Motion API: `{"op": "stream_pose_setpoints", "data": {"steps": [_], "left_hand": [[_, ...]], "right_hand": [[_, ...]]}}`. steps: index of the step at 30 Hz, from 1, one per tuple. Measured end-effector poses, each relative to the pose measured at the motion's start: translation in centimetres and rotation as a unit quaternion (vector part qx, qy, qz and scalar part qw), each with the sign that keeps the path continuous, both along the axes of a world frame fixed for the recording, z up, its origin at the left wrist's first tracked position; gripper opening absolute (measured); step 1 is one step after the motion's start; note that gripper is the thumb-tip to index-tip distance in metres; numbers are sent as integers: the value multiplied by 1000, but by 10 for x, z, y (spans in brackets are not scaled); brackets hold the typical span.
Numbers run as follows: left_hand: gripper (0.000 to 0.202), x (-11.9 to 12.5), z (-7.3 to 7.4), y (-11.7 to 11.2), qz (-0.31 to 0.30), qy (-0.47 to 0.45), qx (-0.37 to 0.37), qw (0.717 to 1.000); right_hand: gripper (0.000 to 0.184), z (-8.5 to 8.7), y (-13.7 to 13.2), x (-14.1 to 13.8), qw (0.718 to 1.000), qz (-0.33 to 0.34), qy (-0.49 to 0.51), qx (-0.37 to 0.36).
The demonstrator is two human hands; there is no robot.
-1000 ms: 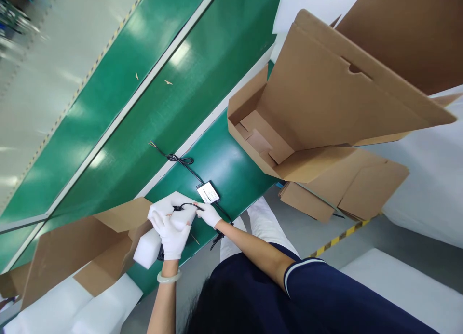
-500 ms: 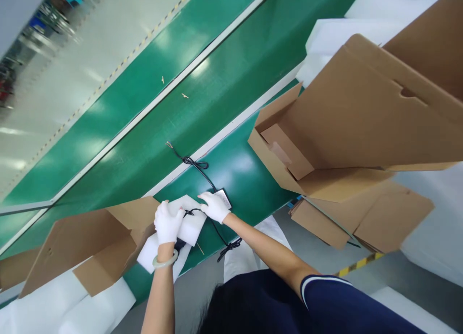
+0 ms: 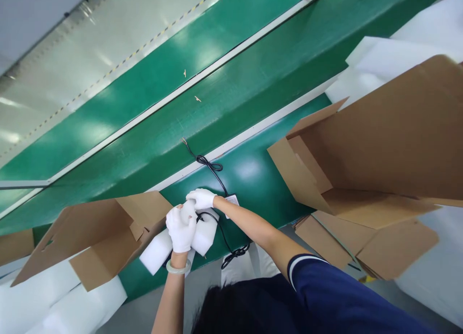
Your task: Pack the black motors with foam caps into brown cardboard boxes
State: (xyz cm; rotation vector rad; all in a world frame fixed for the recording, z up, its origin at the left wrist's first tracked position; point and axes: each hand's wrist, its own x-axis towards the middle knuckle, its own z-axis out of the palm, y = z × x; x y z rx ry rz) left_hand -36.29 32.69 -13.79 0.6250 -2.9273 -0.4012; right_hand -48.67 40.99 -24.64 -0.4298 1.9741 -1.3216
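Note:
In white gloves, both my hands work at a white foam block (image 3: 207, 233) on the green bench. My left hand (image 3: 181, 230) is closed on its left side, with the thumb towards the middle. My right hand (image 3: 201, 199) curls its fingers over the far end of the foam. A black cable (image 3: 221, 228) comes out of the foam and loops to a tied bundle near the bench's front edge. Just right of my right hand lies a device with a white label (image 3: 232, 202), partly covered by my wrist. Another white foam piece (image 3: 157, 252) sits under my left wrist.
An open cardboard box (image 3: 97, 233) stands at left and a larger open box (image 3: 376, 146) at right. A coiled black lead (image 3: 208, 163) crosses the white rail. Flattened cardboard (image 3: 394, 247) leans below the right box. White foam sheets (image 3: 394, 59) lie at the far right.
My right hand has moved from beside the labelled device to the far end of the foam. The foam is folded or turned upward between my hands. The view has shifted.

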Motion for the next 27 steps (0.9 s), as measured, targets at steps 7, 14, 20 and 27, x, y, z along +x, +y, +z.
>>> {"op": "stream_pose_setpoints", "data": {"steps": [7, 14, 20, 27], "left_hand": [[36, 3, 0, 5, 38, 18, -2, 999], [35, 3, 1, 6, 38, 26, 9, 999], [39, 9, 1, 9, -11, 38, 14, 999], [32, 9, 4, 9, -85, 26, 52, 995]], "right_hand": [[18, 23, 56, 57, 996, -61, -28, 51], [15, 18, 115, 157, 956, -96, -275, -14], [23, 42, 111, 49, 999, -27, -21, 32], [12, 46, 5, -55, 960, 217, 161, 72]]}}
